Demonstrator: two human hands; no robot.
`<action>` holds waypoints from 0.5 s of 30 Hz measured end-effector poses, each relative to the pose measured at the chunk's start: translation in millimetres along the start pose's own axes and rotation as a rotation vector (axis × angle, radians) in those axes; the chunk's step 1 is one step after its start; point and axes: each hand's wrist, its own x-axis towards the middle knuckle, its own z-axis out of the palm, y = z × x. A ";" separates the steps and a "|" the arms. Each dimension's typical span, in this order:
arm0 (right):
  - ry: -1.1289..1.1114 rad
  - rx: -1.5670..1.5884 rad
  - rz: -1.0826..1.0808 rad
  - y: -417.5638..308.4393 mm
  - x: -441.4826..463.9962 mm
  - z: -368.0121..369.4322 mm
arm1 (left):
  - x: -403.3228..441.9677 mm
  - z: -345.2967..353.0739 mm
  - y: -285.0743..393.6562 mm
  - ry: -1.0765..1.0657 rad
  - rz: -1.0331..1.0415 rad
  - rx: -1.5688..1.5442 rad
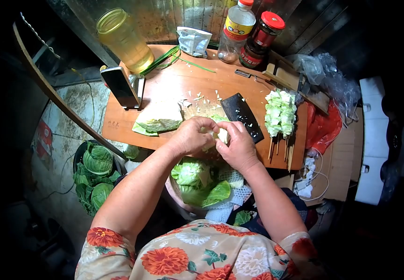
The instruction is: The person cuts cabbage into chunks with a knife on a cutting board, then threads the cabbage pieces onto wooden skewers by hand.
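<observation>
Over the front edge of the wooden table, my left hand (193, 136) and my right hand (238, 145) meet with curled fingers on a small pale cabbage piece (223, 136). The fingers partly hide it. Just beyond my right hand lies a cleaver with a dark blade (242, 115), bits of cabbage stuck to it. A cut cabbage chunk (161, 116) rests on the table to the left of my left hand. At the right, cabbage skewers (280, 113) lie side by side, their bare sticks pointing toward me. Below my hands, loose cabbage leaves (193, 179) fill a tub.
A phone on a stand (121, 87), a jar of yellowish liquid (129, 42), green stalks (162, 60), a white packet (193, 41), a bottle (235, 30) and stacked red-lidded jars (262, 37) line the back. Whole cabbages (98, 158) sit in a container at lower left.
</observation>
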 end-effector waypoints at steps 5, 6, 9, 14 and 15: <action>0.121 0.106 0.117 11.1 6.8 -8.1 | -1.1 -3.5 5.3 0.011 -0.128 -0.053; 0.174 0.266 0.164 25.0 8.3 -3.5 | -1.6 -5.0 8.3 0.014 -0.239 -0.130; 0.211 0.771 0.329 43.6 11.3 -7.3 | 2.5 -10.9 3.1 0.042 -0.260 -0.269; 0.356 1.004 0.439 26.3 12.5 -13.7 | 6.0 -21.4 2.5 0.273 -0.249 -0.543; 0.417 1.075 0.403 23.0 13.9 -12.4 | 7.4 -22.9 -1.0 0.275 -0.245 -0.544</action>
